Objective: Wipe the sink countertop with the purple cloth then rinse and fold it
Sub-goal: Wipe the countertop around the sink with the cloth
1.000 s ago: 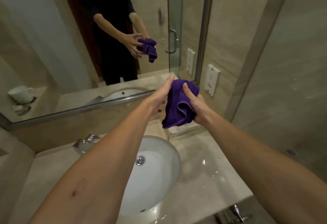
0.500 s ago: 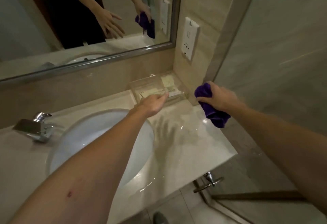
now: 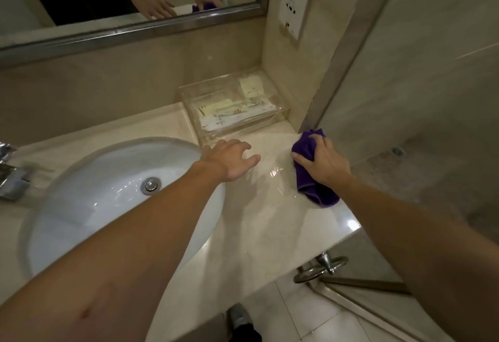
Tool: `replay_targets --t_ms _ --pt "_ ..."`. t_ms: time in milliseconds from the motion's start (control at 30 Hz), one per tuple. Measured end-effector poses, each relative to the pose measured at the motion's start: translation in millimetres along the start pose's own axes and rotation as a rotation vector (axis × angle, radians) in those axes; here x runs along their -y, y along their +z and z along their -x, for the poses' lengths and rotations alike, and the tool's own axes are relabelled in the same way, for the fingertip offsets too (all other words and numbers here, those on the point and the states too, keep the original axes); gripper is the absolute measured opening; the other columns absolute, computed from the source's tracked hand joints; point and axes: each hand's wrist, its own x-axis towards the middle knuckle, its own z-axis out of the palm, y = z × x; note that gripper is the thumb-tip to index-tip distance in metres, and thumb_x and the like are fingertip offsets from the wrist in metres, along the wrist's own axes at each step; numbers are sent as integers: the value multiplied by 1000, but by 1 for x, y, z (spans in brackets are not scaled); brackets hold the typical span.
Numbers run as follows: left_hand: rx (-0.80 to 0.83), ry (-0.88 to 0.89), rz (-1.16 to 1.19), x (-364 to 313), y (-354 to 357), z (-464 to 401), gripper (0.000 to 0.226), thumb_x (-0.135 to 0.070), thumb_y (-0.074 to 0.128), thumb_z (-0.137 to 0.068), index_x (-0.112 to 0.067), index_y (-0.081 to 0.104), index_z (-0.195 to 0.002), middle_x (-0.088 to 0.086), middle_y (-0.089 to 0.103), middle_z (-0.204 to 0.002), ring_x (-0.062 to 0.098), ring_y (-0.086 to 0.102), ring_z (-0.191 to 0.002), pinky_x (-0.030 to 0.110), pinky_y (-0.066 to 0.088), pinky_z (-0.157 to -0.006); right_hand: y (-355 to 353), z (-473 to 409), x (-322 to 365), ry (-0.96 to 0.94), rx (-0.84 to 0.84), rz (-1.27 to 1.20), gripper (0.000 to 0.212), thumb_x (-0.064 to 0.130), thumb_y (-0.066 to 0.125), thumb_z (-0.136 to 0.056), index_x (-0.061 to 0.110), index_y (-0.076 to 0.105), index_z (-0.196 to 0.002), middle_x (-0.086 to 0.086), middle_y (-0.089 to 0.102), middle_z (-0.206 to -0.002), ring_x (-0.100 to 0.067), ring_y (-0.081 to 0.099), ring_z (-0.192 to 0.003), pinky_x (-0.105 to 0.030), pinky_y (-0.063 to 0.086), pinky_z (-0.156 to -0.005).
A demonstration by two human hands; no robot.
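Head view: right hand (image 3: 322,164) is pressing bunched purple cloth (image 3: 310,169) onto wet bench (image 3: 270,206), fingers curled over it; left hand (image 3: 232,158) is resting spread, holding nothing. Cloth is looking soft, limp; best gathered mid-bundle.

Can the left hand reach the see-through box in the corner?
Probably yes. The left hand rests open on the countertop right in front of the clear box, with nothing lying between them.

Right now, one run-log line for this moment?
phase: wiping | right hand: presses purple cloth on countertop | left hand: open beside sink
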Motion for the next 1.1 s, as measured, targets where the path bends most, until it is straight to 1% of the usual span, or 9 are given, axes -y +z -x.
replay_targets --t_ms 133,200,333,500,667,867,967,1033,1100 --pt "1 20 -42 4 3 -2 61 -64 31 -99 -33 39 -151 -4 34 -160 27 29 -147 54 27 -116 4 -4 -6 11 7 -50 91 75 47 -91 21 16 -158 -5 29 -160 -37 50 -132 -55 47 -101" --pt "-16 27 -45 10 3 1 59 -60 36 -99 -32 39 -151 -4 35 -160 26 29 -147 53 26 -117 9 -5 -4 18 11 -36 88 74 46 -92 19 22 -156 -4 34 -157 -35 52 -131 -53 47 -101" --pt "-71 16 -11 34 3 13 54 -46 49 -99 -25 42 -149 1 44 -154 26 40 -141 48 36 -111 19 4 9 -12 -31 -26 76 73 45 -93 21 37 -146 -2 46 -146 -33 56 -123 -52 48 -99" --pt "-102 -82 53 82 7 41 48 -44 45 -102 -22 48 -145 5 50 -148 29 44 -136 48 30 -109 45 25 44 -100 -46 64 69 71 44 -95 23 39 -144 1 45 -148 -33 60 -114 -45 46 -86" --pt "-98 -142 128 131 15 77 48 -46 43 -102 -22 49 -143 4 53 -144 28 45 -135 48 28 -110 70 46 87 -131 -30 66 71 73 43 -94 23 39 -144 -1 47 -146 -34 60 -114 -47 48 -89" --pt "-106 -172 134 158 17 105 46 -41 43 -102 -21 48 -144 4 50 -147 28 44 -136 47 27 -112 95 69 138 -186 -16 60 70 71 44 -95 21 40 -145 -2 45 -147 -35 60 -115 -45 46 -89" --pt "-97 -184 141 165 21 115 46 -40 43 -102 -21 48 -144 3 50 -146 28 45 -135 45 27 -111 104 78 159 -267 21 66 61 68 48 -95 20 47 -133 0 51 -136 -30 61 -108 -44 48 -88" --pt "-94 -191 137 166 22 118 45 -40 43 -102 -21 48 -143 3 52 -144 28 45 -134 44 28 -110 105 78 163 -287 57 -22 48 63 54 -95 20 51 -114 4 58 -115 -26 61 -99 -38 44 -81" --pt "-86 -200 136 166 21 121 44 -39 43 -102 -21 50 -142 3 54 -142 28 46 -133 43 28 -109 100 78 163 -278 89 -201 41 58 60 -95 19 53 -104 6 62 -96 -23 62 -90 -35 42 -76"
